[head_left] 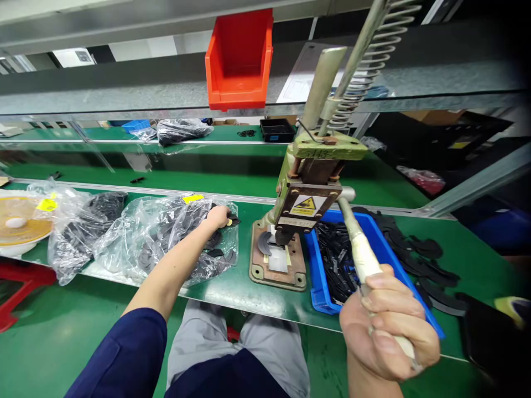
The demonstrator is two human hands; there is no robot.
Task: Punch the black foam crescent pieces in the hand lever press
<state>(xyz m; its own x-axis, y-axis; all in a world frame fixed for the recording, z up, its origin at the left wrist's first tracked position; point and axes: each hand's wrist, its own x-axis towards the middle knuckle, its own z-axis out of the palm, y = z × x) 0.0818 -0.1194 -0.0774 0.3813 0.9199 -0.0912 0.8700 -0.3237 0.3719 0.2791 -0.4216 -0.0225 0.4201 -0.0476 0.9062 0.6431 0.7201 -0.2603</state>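
Observation:
My right hand (390,323) is wrapped round the pale lever handle (365,254) of a green hand press (307,193). On the press base, a dark crescent-shaped piece (264,243) lies at the left side of the white fixture (277,258), under the ram. My left hand (218,216) reaches over an opened clear plastic bag (136,221) full of dark curved parts. Its fingers are closed on a small black part (234,220) at the bag's right edge; the fingertips are partly hidden, and the part's exact shape is unclear.
A blue bin (317,287) of black plastic parts stands right of the press, with dark curved pieces (427,271) beyond it. Another filled bag (89,226) and a round yellow-topped dish (20,221) lie left. An orange bin (240,61) hangs overhead on the shelf edge.

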